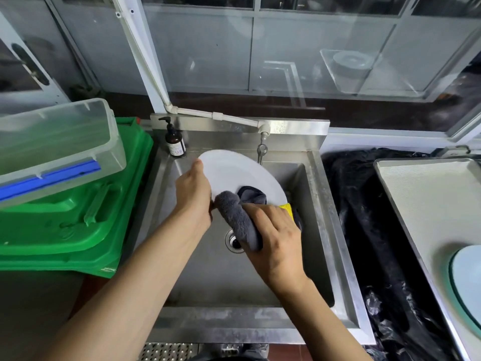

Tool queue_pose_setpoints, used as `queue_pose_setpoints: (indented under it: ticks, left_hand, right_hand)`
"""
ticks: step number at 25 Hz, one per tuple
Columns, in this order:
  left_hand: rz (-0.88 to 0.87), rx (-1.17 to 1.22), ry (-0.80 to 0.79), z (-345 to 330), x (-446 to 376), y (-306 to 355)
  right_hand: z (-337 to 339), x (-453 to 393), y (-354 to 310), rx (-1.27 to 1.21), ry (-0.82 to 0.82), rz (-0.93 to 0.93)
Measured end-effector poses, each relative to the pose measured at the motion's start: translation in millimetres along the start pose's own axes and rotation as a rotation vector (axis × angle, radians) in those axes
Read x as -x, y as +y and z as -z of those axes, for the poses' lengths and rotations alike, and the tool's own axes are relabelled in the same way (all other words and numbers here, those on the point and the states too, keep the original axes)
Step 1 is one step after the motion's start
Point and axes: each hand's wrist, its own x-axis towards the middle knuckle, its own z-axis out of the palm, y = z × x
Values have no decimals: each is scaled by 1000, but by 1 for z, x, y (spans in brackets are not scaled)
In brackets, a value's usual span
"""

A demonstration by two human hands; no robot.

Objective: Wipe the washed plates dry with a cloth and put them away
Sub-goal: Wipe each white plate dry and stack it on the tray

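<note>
A white plate (234,170) is held tilted over the steel sink (322,209). My left hand (194,194) grips its left rim, thumb up along the edge. My right hand (273,235) holds a grey cloth (234,214) with a yellow side (287,208) bunched against the plate's lower edge. Part of the cloth lies folded on the plate's face. Another pale plate (468,277) rests on a metal tray (429,194) at the right edge, partly cut off by the frame.
A brown pump bottle (175,142) stands on the sink's back left corner and a tap (261,149) hangs at the back. Green crates (78,217) under a clear plastic box (57,144) sit left. Black plastic sheeting (364,217) lies between sink and tray.
</note>
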Motion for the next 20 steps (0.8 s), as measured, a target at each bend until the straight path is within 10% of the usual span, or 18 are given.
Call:
queue_pose_setpoints:
  ticks: [4, 9, 13, 20]
  left_hand:
    - [105, -19, -202, 7, -11, -13]
    - [-267, -484, -116, 25, -32, -43]
    - [133, -198, -285, 26, -32, -49]
    - [123, 221, -536, 21, -13, -36]
  right_hand:
    - [12, -16, 4, -509, 16, -615]
    - [35, -27, 26, -887, 261, -1057]
    - [40, -25, 41, -1038, 312, -1225]
    - [36, -16, 63, -1130, 375, -1383]
